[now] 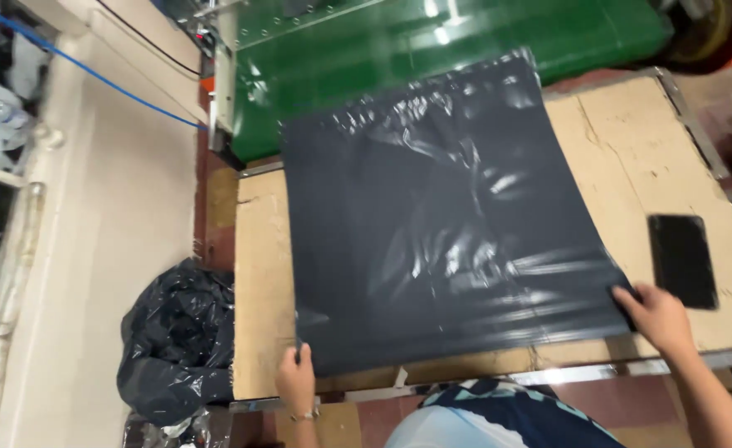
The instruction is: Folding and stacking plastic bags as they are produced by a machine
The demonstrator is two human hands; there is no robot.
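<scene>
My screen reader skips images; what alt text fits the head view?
Two hands hold the near corners of a dark plastic sheet spread on a cardboard-topped table, left hand, right hand. A black phone lies beside it.

There is one big dark plastic sheet (441, 224) between two hands, one small black pad (682, 260) just past the right hand (658, 317), and one black bag (177, 338) beside the left hand (297, 379).

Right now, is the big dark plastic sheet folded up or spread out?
Spread out. The plastic sheet lies flat across the cardboard table, with the left hand and right hand holding its near corners.
</scene>
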